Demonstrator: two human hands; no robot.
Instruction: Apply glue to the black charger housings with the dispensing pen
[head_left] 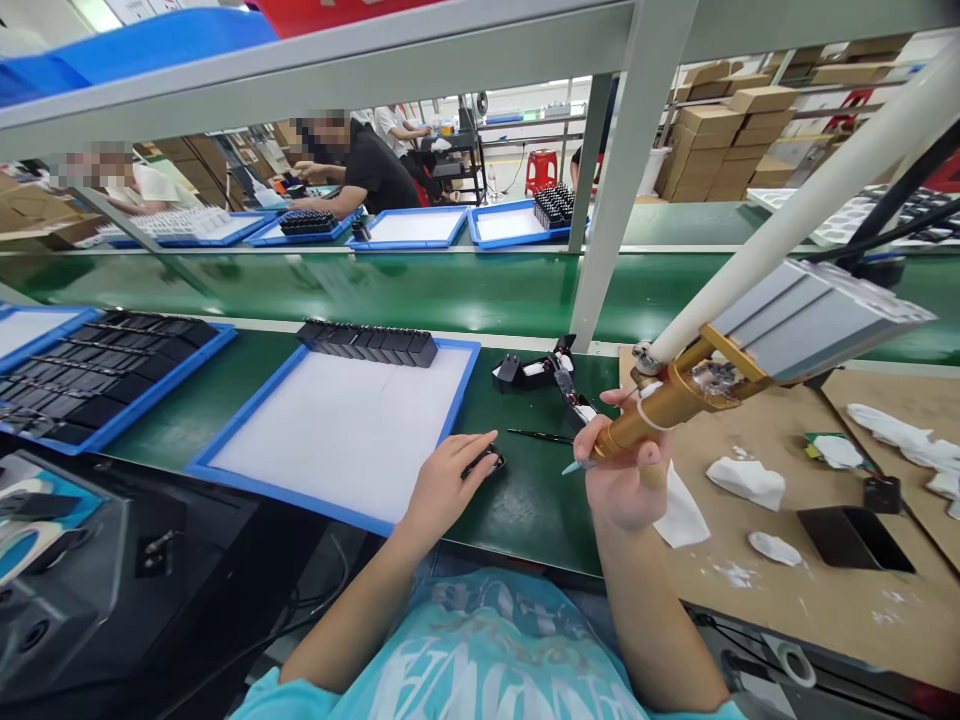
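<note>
My left hand (448,483) rests on the green bench, fingers closed around a small black plastic part (491,461) that they partly hide. My right hand (626,480) wraps round the gold barrel of a glue dispensing gun (646,420), whose grey metal body leans up to the right. Its pale nozzle points down and left, a little right of the black part and apart from it. Between the hands lies a thin dark tool like a tweezer (538,436). Beyond it are several black parts (555,370) with white pieces.
A blue-rimmed tray (300,490) with a row of black housings (367,342) lies left; a fuller tray (161,405) is further left. Brown cardboard (720,560) at right bears white wads and a black open box (855,538). A shelf post (611,190) stands ahead; co-workers sit across the green conveyor (390,290).
</note>
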